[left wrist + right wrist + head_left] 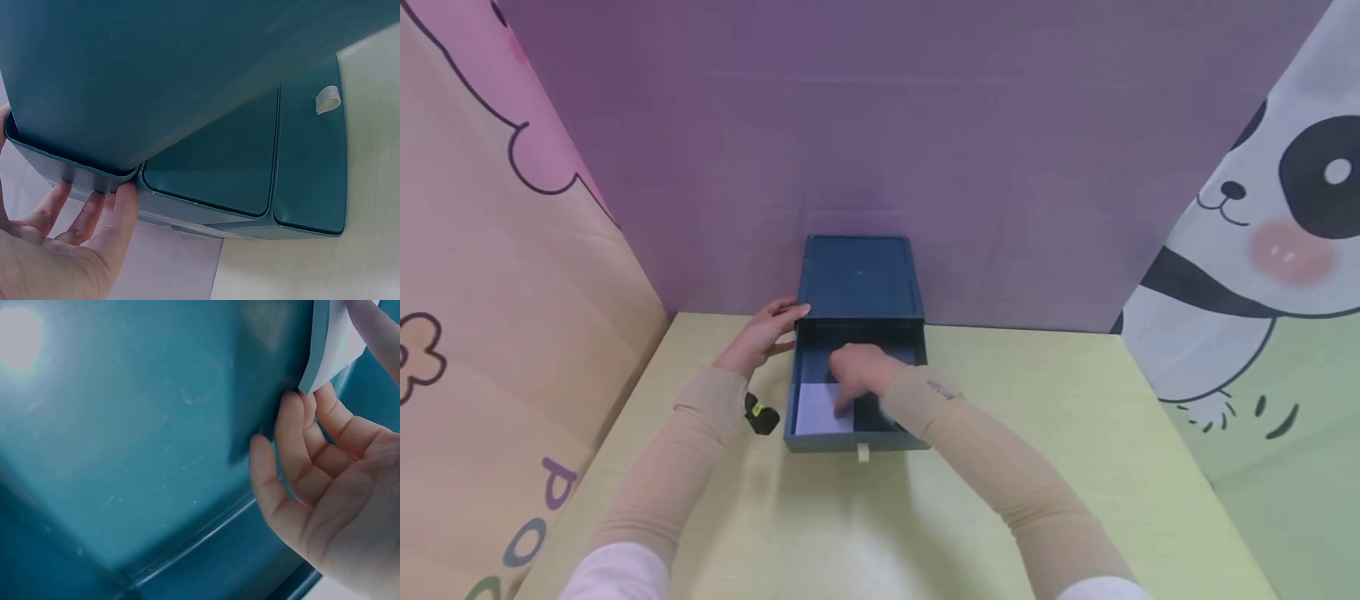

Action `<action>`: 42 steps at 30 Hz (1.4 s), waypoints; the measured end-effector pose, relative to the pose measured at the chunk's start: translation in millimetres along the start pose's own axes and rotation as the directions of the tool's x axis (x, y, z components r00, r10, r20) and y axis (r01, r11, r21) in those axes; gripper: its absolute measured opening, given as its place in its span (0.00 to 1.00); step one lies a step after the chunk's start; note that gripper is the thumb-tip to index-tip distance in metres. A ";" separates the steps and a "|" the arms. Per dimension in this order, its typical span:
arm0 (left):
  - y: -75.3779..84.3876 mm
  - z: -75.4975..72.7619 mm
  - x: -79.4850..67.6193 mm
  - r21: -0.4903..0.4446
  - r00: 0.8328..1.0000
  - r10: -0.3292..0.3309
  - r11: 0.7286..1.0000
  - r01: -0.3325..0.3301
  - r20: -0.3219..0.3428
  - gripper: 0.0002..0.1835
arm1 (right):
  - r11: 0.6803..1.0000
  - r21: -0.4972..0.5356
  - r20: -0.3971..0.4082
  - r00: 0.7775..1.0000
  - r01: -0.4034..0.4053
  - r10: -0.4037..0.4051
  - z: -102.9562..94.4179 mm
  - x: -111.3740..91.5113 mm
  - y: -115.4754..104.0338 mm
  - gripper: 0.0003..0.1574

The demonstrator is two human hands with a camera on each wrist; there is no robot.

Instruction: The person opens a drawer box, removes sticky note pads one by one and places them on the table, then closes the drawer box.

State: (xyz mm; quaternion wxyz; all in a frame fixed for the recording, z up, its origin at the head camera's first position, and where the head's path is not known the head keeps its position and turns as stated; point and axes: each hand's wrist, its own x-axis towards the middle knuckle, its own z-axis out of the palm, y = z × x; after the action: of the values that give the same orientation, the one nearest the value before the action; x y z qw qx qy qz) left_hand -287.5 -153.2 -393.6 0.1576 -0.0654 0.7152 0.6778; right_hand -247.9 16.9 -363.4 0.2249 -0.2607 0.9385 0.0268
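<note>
The white pad [820, 408] lies in the front left part of the pulled-out drawer [823, 444], and your right hand [863, 369] reaches in over it, pinching its edge between the thumb on the upper face and curled fingers beneath. The blue box casing [859, 271] stands behind; your left hand [762, 335] touches its left side near the front, fingers spread and nearly straight, with no grip closed round it. A pale pull tab [862, 452] sticks out from the drawer's front, over the light yellow table [1060, 433].
</note>
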 end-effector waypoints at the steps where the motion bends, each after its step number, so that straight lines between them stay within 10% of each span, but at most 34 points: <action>1: 0.2 -0.1 0.3 0.000 1.000 -0.001 1.000 0.001 0.000 0.39 | 1.000 -0.006 0.000 1.000 -0.004 0.004 -0.3 -0.2 -0.5 0.25; 34: 0.6 0.4 -0.8 0.004 1.000 -0.003 1.000 0.003 -0.001 0.40 | 0.971 0.240 0.009 1.000 0.017 -0.020 -0.5 -4.8 16.8 0.24; 42: 0.5 0.1 -2.7 0.002 1.000 0.001 1.000 -0.001 0.008 0.40 | 0.850 0.508 0.132 0.988 -0.140 0.083 -1.2 -3.3 26.4 0.13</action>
State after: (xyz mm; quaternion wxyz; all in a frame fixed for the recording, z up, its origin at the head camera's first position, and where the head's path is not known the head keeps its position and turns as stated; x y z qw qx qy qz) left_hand -285.1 -153.4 -392.3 0.1602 -0.0618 0.7152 0.6775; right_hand -259.1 41.2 -362.7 0.3338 -0.1343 0.9116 -0.1988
